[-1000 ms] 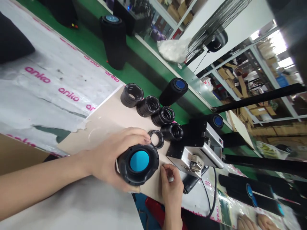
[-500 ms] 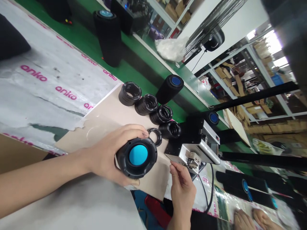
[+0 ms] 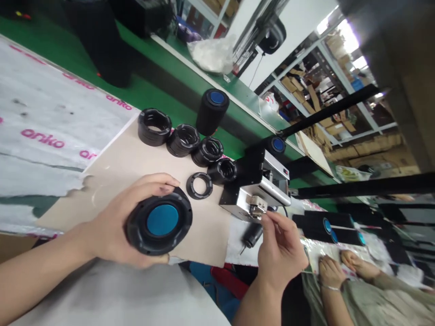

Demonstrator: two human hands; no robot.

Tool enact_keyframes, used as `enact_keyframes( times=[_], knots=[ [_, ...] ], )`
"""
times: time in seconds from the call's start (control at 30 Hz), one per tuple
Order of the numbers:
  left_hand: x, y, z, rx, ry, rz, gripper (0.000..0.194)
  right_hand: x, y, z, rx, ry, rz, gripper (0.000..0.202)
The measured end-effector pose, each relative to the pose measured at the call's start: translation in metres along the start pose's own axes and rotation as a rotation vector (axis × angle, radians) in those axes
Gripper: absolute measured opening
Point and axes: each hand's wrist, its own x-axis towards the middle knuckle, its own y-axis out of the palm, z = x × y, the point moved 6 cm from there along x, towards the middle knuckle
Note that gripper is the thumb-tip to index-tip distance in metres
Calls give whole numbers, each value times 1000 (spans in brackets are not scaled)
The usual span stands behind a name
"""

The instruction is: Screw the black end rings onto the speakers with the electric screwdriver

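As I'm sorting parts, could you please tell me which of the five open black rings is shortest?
The flat ring nearest the left hand; the other four rings stand taller, like tubes.

A workshop, or a factory floor. On a long green worktop [image 3: 170,102], partly covered with printed sheeting [image 3: 50,106], black rings [image 3: 152,137] stand in a row beside a metal machine [image 3: 272,189]. Blue-topped cylinders [image 3: 212,113] stand toward the far edge. Another person's hands [image 3: 331,272] are farther right, at the near edge. Shelving [image 3: 340,75] beyond holds cardboard [image 3: 335,129].
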Motion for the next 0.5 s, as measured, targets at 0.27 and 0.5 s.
enact_keyframes(
  times=[0.27, 0.5],
  knots=[
    [-3, -4, 3, 37, -57, -50, 103, 29, -10, -17, -38, -59, -215, 11],
    [3, -11, 3, 49, -31, -67, 107, 64, 4, -29, -147, -133, -225, 16]
  ],
)
